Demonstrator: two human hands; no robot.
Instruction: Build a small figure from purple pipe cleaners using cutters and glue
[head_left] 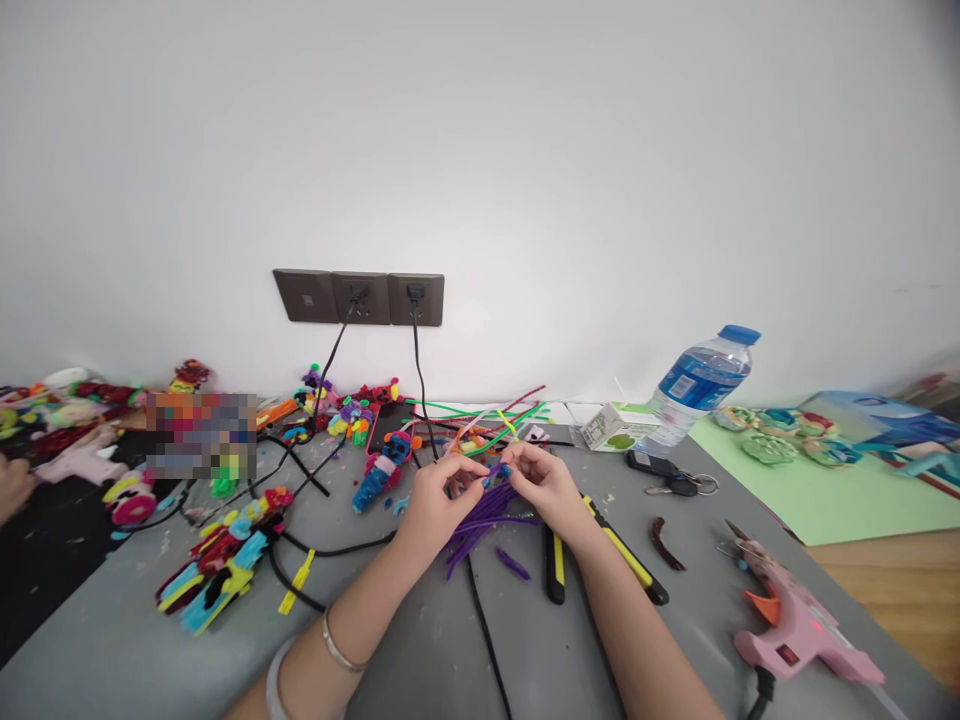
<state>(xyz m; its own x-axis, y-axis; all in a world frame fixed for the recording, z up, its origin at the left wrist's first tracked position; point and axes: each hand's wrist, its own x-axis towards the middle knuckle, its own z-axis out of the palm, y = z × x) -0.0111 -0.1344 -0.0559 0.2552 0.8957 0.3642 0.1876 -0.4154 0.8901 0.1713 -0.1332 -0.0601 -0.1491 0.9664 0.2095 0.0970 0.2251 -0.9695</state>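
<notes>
My left hand (442, 500) and my right hand (551, 492) meet over the middle of the table. Both pinch a small purple fuzzy piece (496, 472), which looks like pipe cleaner; the fingertips partly cover it. Beneath them lies a bunch of purple pipe cleaners (480, 522), with a short purple piece (513, 564) apart in front. Two black-and-yellow tool handles (555, 570) stick out by my right wrist, their head hidden. Left of my hands lies a blue fuzzy figure (379, 480) with a pink band.
A pink glue gun (799, 630) lies at right, its cord trailing down. Behind it are keys (679, 483), a tilted water bottle (694, 385) and a drink carton (619, 427). Black cables (337, 550) cross the left side among pipe-cleaner figures (225, 570). Another person's hand (13, 487) shows far left.
</notes>
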